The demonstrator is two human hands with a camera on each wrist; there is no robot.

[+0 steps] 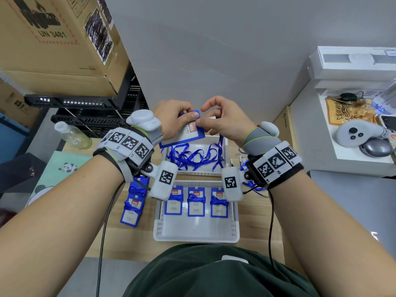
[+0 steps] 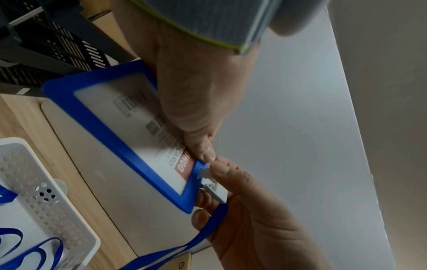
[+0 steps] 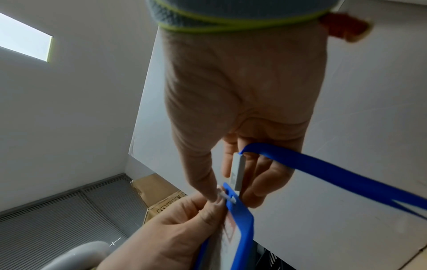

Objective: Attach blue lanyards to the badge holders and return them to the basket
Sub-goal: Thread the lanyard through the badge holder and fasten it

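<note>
My left hand grips a blue-framed badge holder by its top end, above the far basket, with the thumb on its face. My right hand pinches the small clear tab at the holder's slot, and its fingers hold the grey clip of a blue lanyard. The left wrist view shows the clip at the badge holder's top edge. The strap hangs down into the far basket. Whether the clip is fastened I cannot tell.
The far white basket holds a tangle of loose blue lanyards. Inside the near white basket lie three wrapped badge holders. More badge holders lie on the table to its left. A glass bottle and black crates stand at the left.
</note>
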